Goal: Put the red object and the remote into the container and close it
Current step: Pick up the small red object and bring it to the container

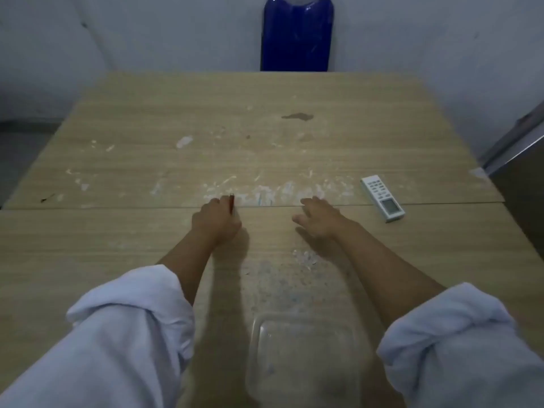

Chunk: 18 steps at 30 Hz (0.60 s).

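Head view, near to far: two rolled white sleeves (129, 328) frame a clear plastic container (303, 357), square with rounded corners, lying on the tabletop (117, 231) at the near edge between the forearms; whether a lid sits on it cannot be told. Beyond it the pale wood-grain laminate is scuffed with white flecks. The left hand (216, 220) is curled into a closed grip around a thin red object (232, 204), of which only a dark red sliver shows. The right hand (319, 219) rests open just right of it, fingers spread, holding nothing. A white remote (382, 198), flat and rectangular with a small screen, lies well right of that hand near the right edge. The far tabletop is bare but stained. A glossy blue chair back (297, 33) stands behind the far edge.
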Motion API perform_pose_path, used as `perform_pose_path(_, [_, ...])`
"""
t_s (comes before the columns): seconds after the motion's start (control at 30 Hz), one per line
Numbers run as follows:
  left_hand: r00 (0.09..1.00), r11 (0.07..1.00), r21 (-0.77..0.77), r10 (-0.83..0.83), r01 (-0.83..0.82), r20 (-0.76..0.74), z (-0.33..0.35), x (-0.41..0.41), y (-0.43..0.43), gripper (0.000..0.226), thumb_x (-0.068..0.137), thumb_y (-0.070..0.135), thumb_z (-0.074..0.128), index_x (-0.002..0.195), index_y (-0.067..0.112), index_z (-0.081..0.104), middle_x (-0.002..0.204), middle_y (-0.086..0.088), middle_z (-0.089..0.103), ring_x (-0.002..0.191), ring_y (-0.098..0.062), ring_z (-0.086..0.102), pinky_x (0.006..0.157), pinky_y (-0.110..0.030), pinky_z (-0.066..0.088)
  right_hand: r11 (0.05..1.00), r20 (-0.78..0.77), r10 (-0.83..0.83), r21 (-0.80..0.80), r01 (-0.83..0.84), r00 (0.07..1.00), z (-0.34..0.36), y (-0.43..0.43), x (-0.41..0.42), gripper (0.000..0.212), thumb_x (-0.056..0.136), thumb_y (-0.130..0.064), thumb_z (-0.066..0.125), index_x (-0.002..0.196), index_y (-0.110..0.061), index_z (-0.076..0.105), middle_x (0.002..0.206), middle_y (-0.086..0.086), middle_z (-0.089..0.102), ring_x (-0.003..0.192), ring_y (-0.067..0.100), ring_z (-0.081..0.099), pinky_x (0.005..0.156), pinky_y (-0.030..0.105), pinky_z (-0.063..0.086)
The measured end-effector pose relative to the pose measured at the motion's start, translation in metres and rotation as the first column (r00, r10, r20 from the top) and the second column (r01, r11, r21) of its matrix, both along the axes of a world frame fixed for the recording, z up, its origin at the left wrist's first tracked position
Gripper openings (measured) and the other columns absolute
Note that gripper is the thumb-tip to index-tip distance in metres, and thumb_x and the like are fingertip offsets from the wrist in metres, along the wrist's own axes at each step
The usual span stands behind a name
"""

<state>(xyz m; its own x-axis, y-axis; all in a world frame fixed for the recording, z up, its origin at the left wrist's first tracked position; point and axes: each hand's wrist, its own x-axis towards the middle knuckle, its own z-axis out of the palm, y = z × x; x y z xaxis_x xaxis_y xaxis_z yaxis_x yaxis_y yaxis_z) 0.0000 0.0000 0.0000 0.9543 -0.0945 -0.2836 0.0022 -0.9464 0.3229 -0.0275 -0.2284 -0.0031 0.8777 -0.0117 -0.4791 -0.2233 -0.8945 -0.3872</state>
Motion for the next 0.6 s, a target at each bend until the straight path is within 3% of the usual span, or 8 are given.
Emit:
perform_pose_path(0.17, [0.995, 0.999, 0.037, 0.033, -0.037, 0.096, -0.019, 0.010, 0.003, 0.049, 0.088, 0.033, 0.048, 0.130, 0.009, 0.040, 0.128, -0.022, 0.051, 0.115, -0.041, 0.048, 0.090, -0.049, 0.044, 0.999, 0.073, -0.028, -0.044, 0.031, 0.997, -0.016, 0.004, 0.006, 0.058, 0.094, -0.044, 0.042, 0.144, -0.018, 0.029, 0.159, 0.012, 0.015, 0.148, 0.032, 0.006, 0.117, 0.056, 0.012])
perform_pose_path(0.4, [0.964, 1.000, -0.008, 0.011, -0.010, 0.266, -0.032, 0.017, 0.006, 0.033, 0.092, 0.028, 0.048, 0.119, 0.012, 0.058, 0.111, -0.022, 0.056, 0.105, -0.039, 0.049, 0.080, -0.047, 0.049, 0.995, 0.194, -0.043, -0.084, 0.060, 0.980, -0.031, 0.009, 0.007, 0.048, 0.093, -0.035, 0.044, 0.135, -0.014, 0.039, 0.152, 0.016, 0.025, 0.144, 0.034, 0.015, 0.115, 0.056, 0.021])
perform_pose_path(0.6, [0.974, 0.989, -0.144, -0.002, 0.036, 0.229, -0.032, 0.018, 0.007, 0.033, 0.085, 0.003, 0.053, 0.117, 0.003, 0.058, 0.115, -0.024, 0.056, 0.110, -0.040, 0.047, 0.084, -0.047, 0.045, 0.994, 0.229, -0.038, -0.095, 0.061, 0.973, -0.030, 0.009, 0.004, 0.044, 0.091, -0.033, 0.046, 0.130, -0.012, 0.042, 0.144, 0.017, 0.033, 0.138, 0.035, 0.024, 0.112, 0.054, 0.027])
